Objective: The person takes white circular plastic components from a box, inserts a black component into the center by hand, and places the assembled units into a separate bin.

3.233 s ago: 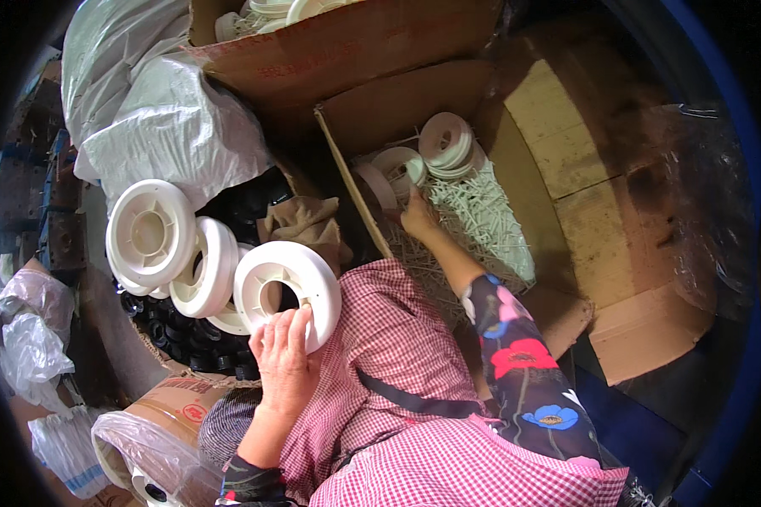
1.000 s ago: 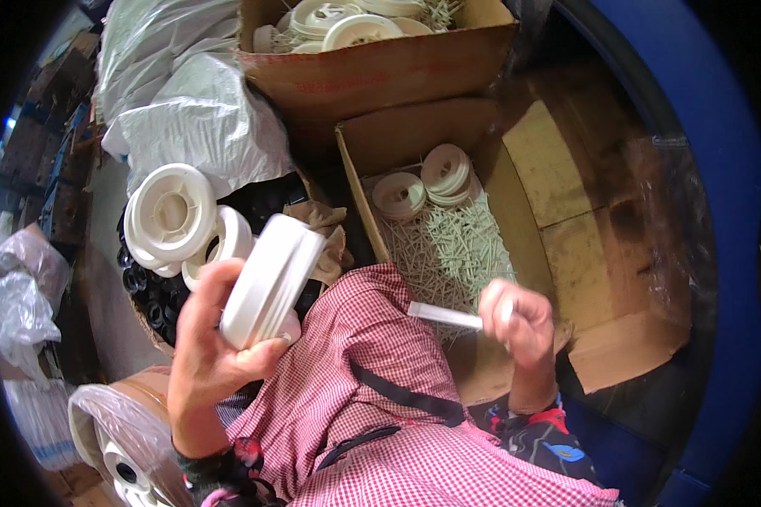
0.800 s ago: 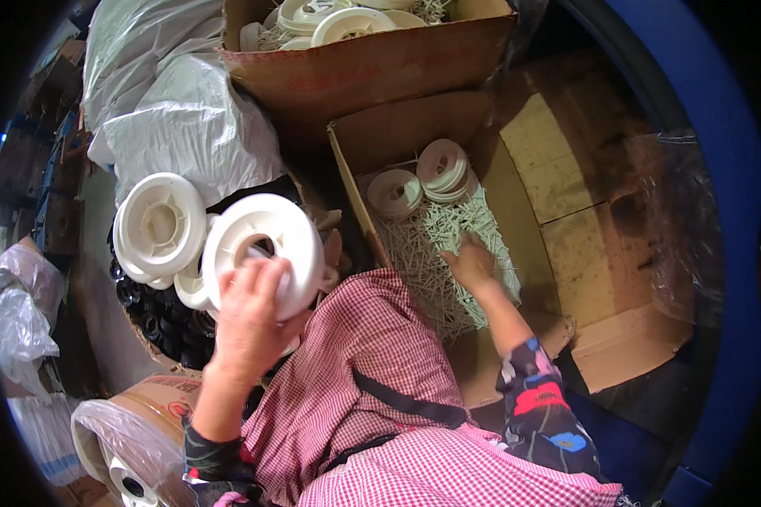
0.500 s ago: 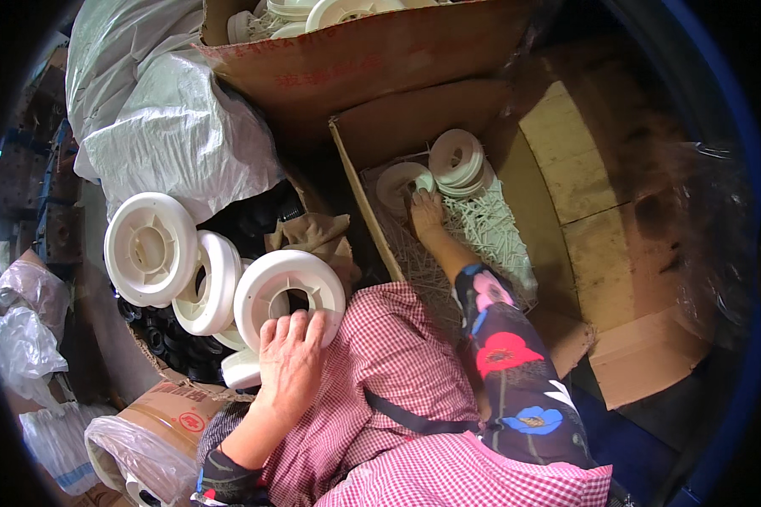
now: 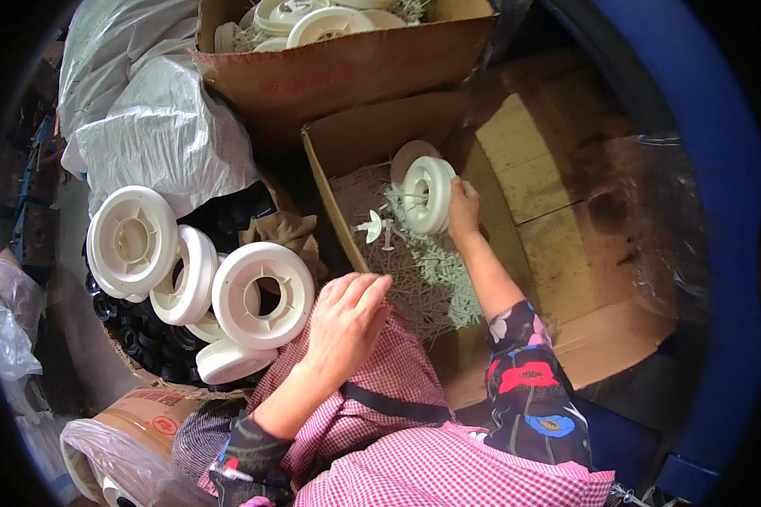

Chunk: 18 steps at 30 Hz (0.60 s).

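A white flanged wheel (image 5: 440,198), tilted on edge, is held above the pale sticks in the low carton. The right hand (image 5: 464,209) is closed on its far rim, fingers partly hidden behind it. The left hand (image 5: 347,325) lies over the apron-covered lap, fingers together and half bent; whether anything is under its palm cannot be told.

The work lies about a person in a pink checked apron (image 5: 448,465) and dark flowered sleeves. A blue panel (image 5: 676,110) bounds the right side; a grey floor strip (image 5: 72,313) shows at left.

The low carton (image 5: 334,203), its side flaps spread, holds loose thin sticks (image 5: 452,291) and a pale ring (image 5: 408,157) partly behind the held wheel. Near that wheel are two small white pieces (image 5: 370,226), their support unclear. A taller carton (image 5: 330,80) beyond contains more white wheels and sticks. At left, a container of black parts (image 5: 173,342) bears several overlapping white wheels (image 5: 231,297), beside crumpled brown material (image 5: 281,232). Behind stands a whitish plastic bag (image 5: 169,135); below, a brown carton (image 5: 148,410) is partly draped in clear film.
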{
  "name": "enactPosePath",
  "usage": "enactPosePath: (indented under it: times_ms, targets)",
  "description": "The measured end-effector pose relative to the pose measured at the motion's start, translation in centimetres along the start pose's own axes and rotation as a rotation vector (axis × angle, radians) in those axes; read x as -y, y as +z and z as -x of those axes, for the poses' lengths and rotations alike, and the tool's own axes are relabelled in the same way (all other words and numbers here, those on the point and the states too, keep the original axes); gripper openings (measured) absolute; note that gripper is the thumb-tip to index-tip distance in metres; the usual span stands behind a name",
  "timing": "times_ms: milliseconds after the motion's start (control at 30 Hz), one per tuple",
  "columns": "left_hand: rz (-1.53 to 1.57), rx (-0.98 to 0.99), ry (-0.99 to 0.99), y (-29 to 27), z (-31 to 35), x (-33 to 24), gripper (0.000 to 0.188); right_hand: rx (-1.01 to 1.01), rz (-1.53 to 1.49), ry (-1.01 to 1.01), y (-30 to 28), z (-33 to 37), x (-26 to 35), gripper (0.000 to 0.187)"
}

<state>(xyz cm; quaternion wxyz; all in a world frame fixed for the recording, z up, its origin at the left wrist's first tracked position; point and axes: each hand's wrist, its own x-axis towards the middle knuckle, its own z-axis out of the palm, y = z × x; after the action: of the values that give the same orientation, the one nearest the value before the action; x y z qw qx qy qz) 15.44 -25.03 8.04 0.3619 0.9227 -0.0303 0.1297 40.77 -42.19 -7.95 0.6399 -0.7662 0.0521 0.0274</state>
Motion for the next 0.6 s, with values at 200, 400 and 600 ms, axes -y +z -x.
enactPosePath:
  times_ms: [200,400,600]
  targets:
    - [-0.055,0.045,0.069,5.1,-2.5,-0.7,0.064,0.252,-0.433,0.506,-4.0,1.9,5.1,0.032]
    - [-0.172,0.226,0.103,7.1,0.1,-1.6,0.091,0.745,-0.200,0.731,-5.2,4.7,8.1,0.027]
    - [-0.398,0.186,0.371,11.3,4.0,0.8,0.074,1.074,-0.139,0.736,-6.9,4.8,3.6,0.024]
